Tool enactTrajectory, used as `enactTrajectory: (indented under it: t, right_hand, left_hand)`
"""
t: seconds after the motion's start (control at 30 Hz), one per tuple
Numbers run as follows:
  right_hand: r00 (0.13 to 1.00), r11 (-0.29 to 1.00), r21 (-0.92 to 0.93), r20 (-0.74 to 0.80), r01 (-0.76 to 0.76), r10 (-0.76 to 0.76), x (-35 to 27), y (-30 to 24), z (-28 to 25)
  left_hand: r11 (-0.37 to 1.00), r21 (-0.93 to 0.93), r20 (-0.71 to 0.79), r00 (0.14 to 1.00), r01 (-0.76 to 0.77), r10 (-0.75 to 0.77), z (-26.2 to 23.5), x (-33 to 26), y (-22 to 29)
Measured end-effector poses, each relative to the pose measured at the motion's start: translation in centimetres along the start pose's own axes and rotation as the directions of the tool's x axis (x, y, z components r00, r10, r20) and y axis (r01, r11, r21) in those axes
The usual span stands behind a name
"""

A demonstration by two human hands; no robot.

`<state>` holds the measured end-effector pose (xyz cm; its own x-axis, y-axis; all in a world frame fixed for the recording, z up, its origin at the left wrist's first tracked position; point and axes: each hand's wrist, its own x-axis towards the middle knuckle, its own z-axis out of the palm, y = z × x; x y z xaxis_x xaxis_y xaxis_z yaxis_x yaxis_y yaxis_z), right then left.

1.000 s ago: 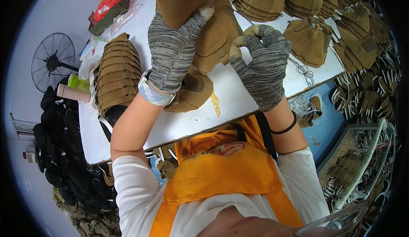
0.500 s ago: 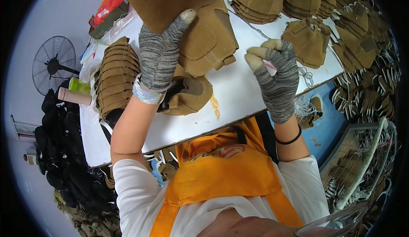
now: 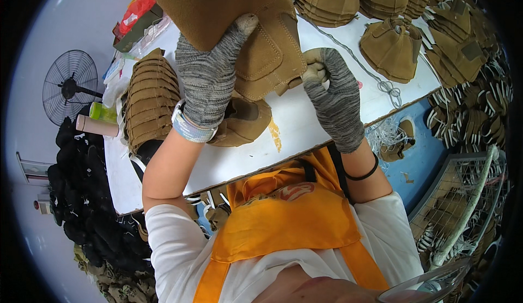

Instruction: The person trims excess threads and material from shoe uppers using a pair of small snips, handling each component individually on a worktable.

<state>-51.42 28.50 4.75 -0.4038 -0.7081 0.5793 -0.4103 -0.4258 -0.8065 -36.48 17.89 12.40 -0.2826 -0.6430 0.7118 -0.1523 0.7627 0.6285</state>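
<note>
Raised nearer now, both hands [image 3: 210, 80] [image 3: 333, 93] pinch the tan suede boot upper [image 3: 239, 25].

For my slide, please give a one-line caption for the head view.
Gloved left hand and right hand hold a tan suede boot upper above a white table.
</note>
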Motion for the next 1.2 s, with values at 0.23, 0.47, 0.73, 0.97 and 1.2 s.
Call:
enactTrajectory:
  t: [0.23, 0.47, 0.73, 0.97, 1.2]
  right_hand:
    - [0.994, 0.989, 0.112, -0.043, -0.100, 0.105, 0.4, -1.1, 0.0]
    - [0.996, 0.994, 0.073, -0.032, -0.081, 0.083, 0.3, -0.6, 0.2]
    - [0.995, 0.963, 0.252, 0.000, -0.097, 0.100, 0.2, -0.8, -0.7]
    - [0.908, 0.890, -0.200, 0.002, 0.411, -0.419, 0.9, -1.4, 0.2]
    - [0.844, 0.683, -0.517, 0.169, 0.515, -0.508, 2.3, -1.1, -0.9]
  left_hand:
    - [0.981, -0.103, 0.039, 0.986, 0.164, -0.161, 0.3, 0.4, 0.3]
    - [0.985, -0.102, 0.037, 0.990, 0.140, -0.137, 0.2, 0.8, 0.9]
    - [0.948, -0.227, 0.059, 0.974, 0.225, -0.218, 0.3, 1.2, -0.5]
    - [0.736, -0.471, 0.213, 0.872, 0.487, -0.441, 0.4, 1.7, -2.0]
    - [0.736, -0.262, 0.318, 0.776, 0.625, -0.545, 0.7, 1.7, -1.8]
